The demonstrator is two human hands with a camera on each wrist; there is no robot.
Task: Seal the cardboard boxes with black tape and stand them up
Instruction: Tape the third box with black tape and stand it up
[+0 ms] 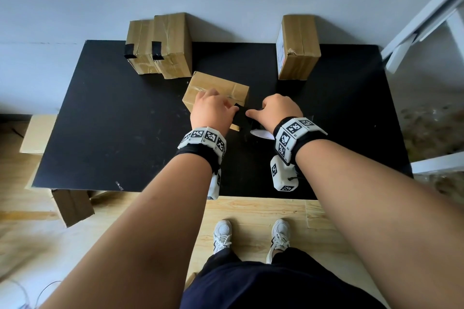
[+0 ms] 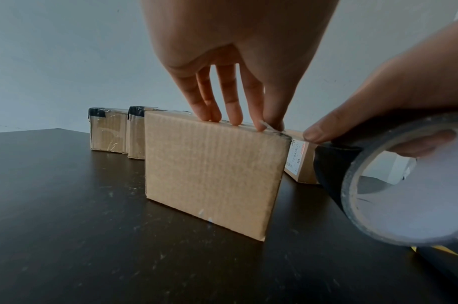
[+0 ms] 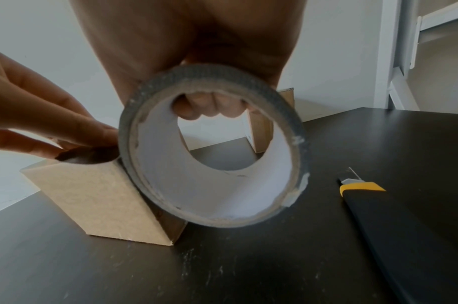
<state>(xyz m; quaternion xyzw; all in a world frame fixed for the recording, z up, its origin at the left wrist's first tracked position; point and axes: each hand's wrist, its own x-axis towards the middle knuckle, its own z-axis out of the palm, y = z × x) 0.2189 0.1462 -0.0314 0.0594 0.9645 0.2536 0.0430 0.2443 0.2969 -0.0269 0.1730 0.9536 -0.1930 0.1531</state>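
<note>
A plain cardboard box (image 1: 218, 85) stands on the black table (image 1: 113, 120), near its middle. My left hand (image 1: 211, 110) presses down on the box's top edge with straight fingers (image 2: 233, 102). Its thumb holds the loose end of black tape (image 3: 87, 157) against the near top corner. My right hand (image 1: 278, 108) grips the black tape roll (image 3: 210, 76) right beside that corner, with fingers (image 3: 207, 107) hooked through the white core. A short strip of tape (image 1: 242, 116) runs from the roll to the box.
Two boxes (image 1: 140, 42) (image 1: 173, 42) with black tape on their corners stand at the back left. An untaped box (image 1: 298, 45) stands at the back right. A yellow-and-black utility knife (image 3: 363, 187) lies right of the roll. Cardboard (image 1: 72, 208) leans under the table's left edge.
</note>
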